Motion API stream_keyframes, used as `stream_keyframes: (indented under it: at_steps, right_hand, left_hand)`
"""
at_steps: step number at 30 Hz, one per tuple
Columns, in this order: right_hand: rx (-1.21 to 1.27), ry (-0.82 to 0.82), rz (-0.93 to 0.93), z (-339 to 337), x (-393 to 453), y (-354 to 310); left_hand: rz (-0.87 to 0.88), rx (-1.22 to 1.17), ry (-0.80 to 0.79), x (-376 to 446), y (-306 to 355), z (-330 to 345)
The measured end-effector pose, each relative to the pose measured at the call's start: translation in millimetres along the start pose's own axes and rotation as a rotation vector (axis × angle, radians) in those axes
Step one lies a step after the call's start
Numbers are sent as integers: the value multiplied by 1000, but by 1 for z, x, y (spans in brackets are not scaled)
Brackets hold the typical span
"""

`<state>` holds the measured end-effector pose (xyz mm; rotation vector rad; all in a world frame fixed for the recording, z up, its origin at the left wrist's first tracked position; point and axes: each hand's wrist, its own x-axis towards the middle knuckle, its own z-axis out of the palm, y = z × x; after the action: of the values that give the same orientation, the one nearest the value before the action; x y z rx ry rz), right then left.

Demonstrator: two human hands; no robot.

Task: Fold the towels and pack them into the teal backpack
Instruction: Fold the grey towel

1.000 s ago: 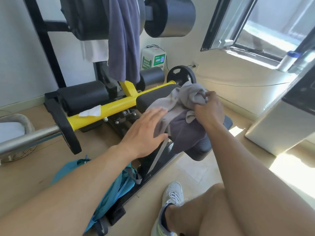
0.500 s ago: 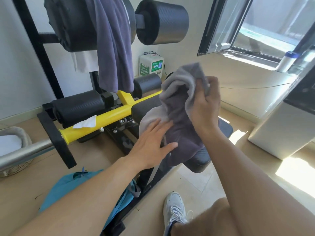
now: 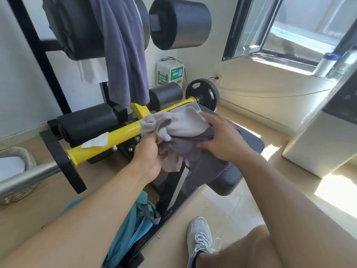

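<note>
Green and white box [image 3: 170,73] against the far wall, beside a wall socket: a QR code and "80%" legible on its face, remaining print too small to read. No readable brand on the bench, the weight plate [image 3: 202,93] or the white shoe [image 3: 201,240] near the bottom edge.

Light grey towel [image 3: 173,122] bunched over a darker grey towel [image 3: 193,146], both resting on the black bench pad [image 3: 249,140] at centre, partly draped over the near edge of the pad. Left hand [image 3: 148,157] gripping the left side of the bundle, fingers curled into the cloth and mostly buried in it. Right hand [image 3: 220,140] laid across the right side, thumb tucked under the dark fabric, fingers wrapped over the top, pinching the layers together. Boundary between the two towels hard to trace where the folds overlap.

Teal backpack [image 3: 133,225] on the floor near the bench foot, largely hidden behind the left forearm, opening not visible. Purple-grey towel [image 3: 125,55] hanging from the upper roller pad at far left, top cut off by the frame edge, a white cloth [image 3: 92,72] peeking out behind it. White tissue [image 3: 96,141] lying on the yellow bar [image 3: 108,138]. Woven basket [image 3: 17,171] at the left edge, cropped, something white inside. White appliance [image 3: 318,151] at right, cropped. Bottle with blue cap [image 3: 326,64] on the window sill, blurred.
</note>
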<state>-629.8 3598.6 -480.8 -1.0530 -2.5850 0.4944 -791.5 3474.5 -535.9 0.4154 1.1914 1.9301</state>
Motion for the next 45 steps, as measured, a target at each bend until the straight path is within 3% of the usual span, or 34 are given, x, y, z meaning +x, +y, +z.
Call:
stream_keyframes:
  at_steps: [4, 11, 18, 21, 23, 27, 31, 35, 37, 41, 45]
  right_hand:
    - [38, 148, 273, -1, 6, 7]
    - [9, 253, 257, 8, 16, -5]
    - [163, 526, 415, 5, 28, 24]
    - [148, 569, 459, 8, 32, 34]
    - [120, 508, 456, 11, 36, 32]
    - [49, 185, 342, 13, 44, 12]
    - [14, 23, 373, 6, 46, -9]
    - [-350, -252, 278, 16, 46, -17]
    - [-426, -236, 189, 33, 51, -4]
    - [-193, 4, 138, 45, 58, 6]
    - [-339, 48, 185, 35, 52, -26]
  left_hand:
    - [-14, -114, 130, 0, 8, -4]
    - [112, -287, 349, -5, 32, -21]
    - [262, -240, 591, -13, 67, -71]
    - [309, -127, 583, -26, 78, -81]
    - [290, -63, 518, -37, 79, -84]
    - [233, 110, 340, -56, 74, -85]
    - [181, 225, 319, -70, 72, -91]
    - [175, 339, 312, -77, 73, -100]
    - [190, 376, 322, -80, 70, -105]
    - [169, 430, 392, -87, 64, -114]
    - [144, 483, 400, -96, 61, -117]
